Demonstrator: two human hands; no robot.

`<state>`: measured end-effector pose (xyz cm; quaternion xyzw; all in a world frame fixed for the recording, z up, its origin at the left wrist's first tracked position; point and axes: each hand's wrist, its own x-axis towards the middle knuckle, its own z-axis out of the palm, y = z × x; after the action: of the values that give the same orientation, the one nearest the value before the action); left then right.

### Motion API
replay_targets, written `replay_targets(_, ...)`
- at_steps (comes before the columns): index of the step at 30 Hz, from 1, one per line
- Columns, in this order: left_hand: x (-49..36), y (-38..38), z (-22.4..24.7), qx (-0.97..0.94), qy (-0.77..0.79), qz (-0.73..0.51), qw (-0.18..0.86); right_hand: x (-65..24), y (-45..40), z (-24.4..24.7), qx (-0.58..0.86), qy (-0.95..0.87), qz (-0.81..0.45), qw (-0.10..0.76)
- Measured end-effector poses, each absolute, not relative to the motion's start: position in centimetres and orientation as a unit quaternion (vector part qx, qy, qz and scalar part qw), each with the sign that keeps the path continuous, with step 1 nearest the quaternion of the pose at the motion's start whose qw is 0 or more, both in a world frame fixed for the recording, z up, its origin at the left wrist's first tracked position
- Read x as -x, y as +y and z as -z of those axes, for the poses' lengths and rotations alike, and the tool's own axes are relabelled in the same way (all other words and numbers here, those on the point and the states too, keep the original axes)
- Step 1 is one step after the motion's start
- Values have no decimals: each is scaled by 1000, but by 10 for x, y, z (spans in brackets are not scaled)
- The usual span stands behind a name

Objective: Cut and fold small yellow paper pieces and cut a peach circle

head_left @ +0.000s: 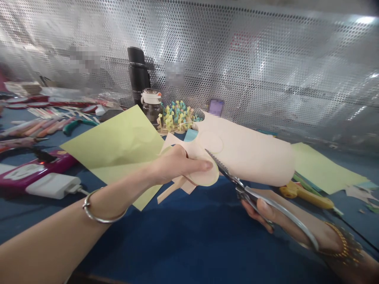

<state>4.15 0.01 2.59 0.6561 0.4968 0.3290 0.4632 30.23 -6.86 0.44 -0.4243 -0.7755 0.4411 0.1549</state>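
Two sets of fingers do the work. The left fingers (201, 165) are pressed together on a curled cream paper sheet (245, 150), with the thumb lying close to the blade, and the right fingers (260, 209) are clamped around the handles of steel scissors (251, 199). The upper blade has a toothed edge, and its tip rests against the sheet's curved edge; the lower blade is hidden, so how far apart the blades stand cannot be told.

The left hand (177, 165) holds the sheet up off the counter (192, 236) while the right hand (263, 211) comes in low from the side. That seems a sound hold: gripping near the blade should keep the paper from flexing, though the left thumb sits close enough to call for care. A faint curved line on the sheet looks like the guide to follow, and turning the paper rather than the wrist would likely give the smoothest curve.

Cream offcuts (174, 189) hang below the left hand, over a yellow-green paper sheet (115, 146). Farther off stand a black thermos (138, 75) and a yellow-handled craft knife (304, 197).
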Motion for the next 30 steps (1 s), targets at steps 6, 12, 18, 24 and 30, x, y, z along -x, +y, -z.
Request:
replay_targets(6, -43, -3, -29, -685, 514, -281, 434, -304, -69, -3, 418, -775, -444, 165)
replay_targets(12, -42, -4, -30, -696, 463, -292, 464, -302, -68, -8, 405, -793, -427, 156)
replay_targets(18, -38, -2, -28, -702, 464, -267, 469, -302, -69, -10, 404, -805, -408, 152)
replay_targets(24, -36, -1, -29, -687, 484, -242, 485, -304, -71, -5, 443, -786, -402, 154)
replay_targets(30, -35, 0, -30, -692, 483, -240, 480, -303, -69, -4, 444, -788, -402, 144)
